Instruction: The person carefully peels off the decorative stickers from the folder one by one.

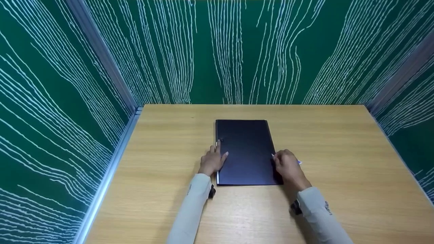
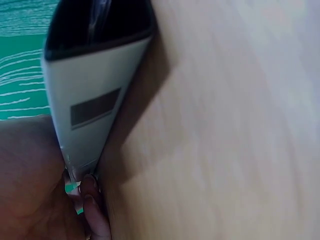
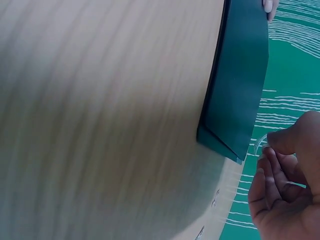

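A dark binder lies closed on the table, its light spine with a dark label facing left. My left hand rests along the spine edge, thumb and index finger extended onto the cover. Beside the opposite edge, my right hand pinches a thin clear strip between thumb and fingertips. In the right wrist view, this hand is beside the binder's corner. A small whitish-blue bit shows past the right hand; I cannot tell whether it belongs to the strip.
The wooden table extends around the binder on all sides. Green walls with white wavy lines stand behind and at both sides, with metal posts at the corners.
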`<state>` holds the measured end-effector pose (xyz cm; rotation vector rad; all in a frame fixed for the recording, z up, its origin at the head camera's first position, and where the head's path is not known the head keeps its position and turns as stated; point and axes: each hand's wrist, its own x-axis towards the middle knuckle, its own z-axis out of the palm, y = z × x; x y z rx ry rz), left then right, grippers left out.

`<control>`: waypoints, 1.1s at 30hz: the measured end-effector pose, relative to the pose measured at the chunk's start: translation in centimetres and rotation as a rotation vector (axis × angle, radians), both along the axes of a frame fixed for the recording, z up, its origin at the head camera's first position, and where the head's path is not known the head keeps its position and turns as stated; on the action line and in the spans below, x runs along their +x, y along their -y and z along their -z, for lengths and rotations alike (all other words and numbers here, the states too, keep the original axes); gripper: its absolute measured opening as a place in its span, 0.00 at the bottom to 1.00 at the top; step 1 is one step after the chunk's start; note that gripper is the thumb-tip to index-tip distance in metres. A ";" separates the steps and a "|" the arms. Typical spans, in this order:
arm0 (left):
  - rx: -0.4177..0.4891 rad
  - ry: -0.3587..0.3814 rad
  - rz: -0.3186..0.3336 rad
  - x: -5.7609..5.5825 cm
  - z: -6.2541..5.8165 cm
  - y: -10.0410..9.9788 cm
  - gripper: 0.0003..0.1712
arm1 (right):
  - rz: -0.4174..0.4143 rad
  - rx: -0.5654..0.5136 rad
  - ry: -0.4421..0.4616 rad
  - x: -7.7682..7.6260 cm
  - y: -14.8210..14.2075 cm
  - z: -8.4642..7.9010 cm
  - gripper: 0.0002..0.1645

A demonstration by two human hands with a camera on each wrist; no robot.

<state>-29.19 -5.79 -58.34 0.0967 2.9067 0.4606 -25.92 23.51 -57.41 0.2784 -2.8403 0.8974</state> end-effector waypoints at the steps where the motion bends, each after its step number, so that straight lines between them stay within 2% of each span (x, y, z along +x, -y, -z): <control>1: -0.001 -0.001 0.001 0.0 0.0 0.0 0.42 | 0.002 -0.001 -0.001 0.0 0.0 0.0 0.08; 11: 0.027 -0.027 0.023 0.3 -0.2 0.3 0.41 | 0.014 0.019 -0.035 0.3 -0.7 0.3 0.07; 16: 0.042 -0.036 0.030 0.3 -0.2 0.4 0.41 | 0.033 0.041 -0.002 0.4 -0.9 0.0 0.09; 27: 0.031 -0.034 0.021 0.3 -0.6 0.3 0.41 | 0.035 0.053 -0.022 0.4 -1.5 -0.3 0.12; 33: 0.029 -0.030 0.016 0.4 -0.4 0.3 0.41 | 0.025 0.050 -0.024 0.6 -1.9 -0.2 0.12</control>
